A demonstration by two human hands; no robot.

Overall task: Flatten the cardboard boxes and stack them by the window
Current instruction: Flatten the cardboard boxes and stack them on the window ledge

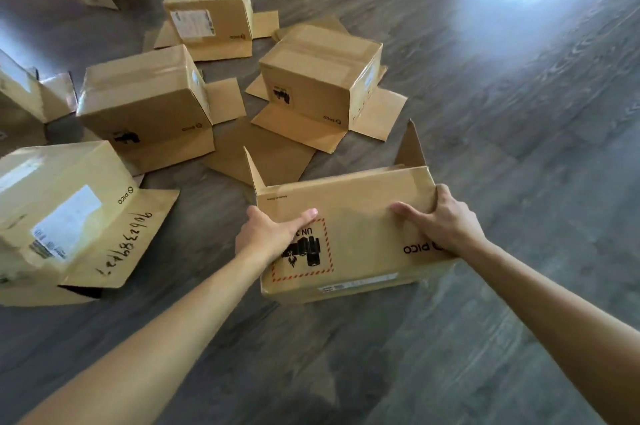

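Box (360,216) in both my hands, low over the floor (502,112), open flaps up on its far side. My left hand (266,237) clamps its left edge, thumb flat across the near face by the hazard label (304,251). My right hand (440,220) wraps the right corner, thumb on the face. Other boxes (322,74) sit upside down ahead, flaps splayed.

The brown cardboard box I hold (349,234) reads "PICO" upside down just beside my right hand (446,227), and "UN 3" inside a red hatched border under my left hand (273,234). Well to the left of my grip, another brown cardboard box's flap (128,237) bears handwritten digits, and "PICO" stands on its side.
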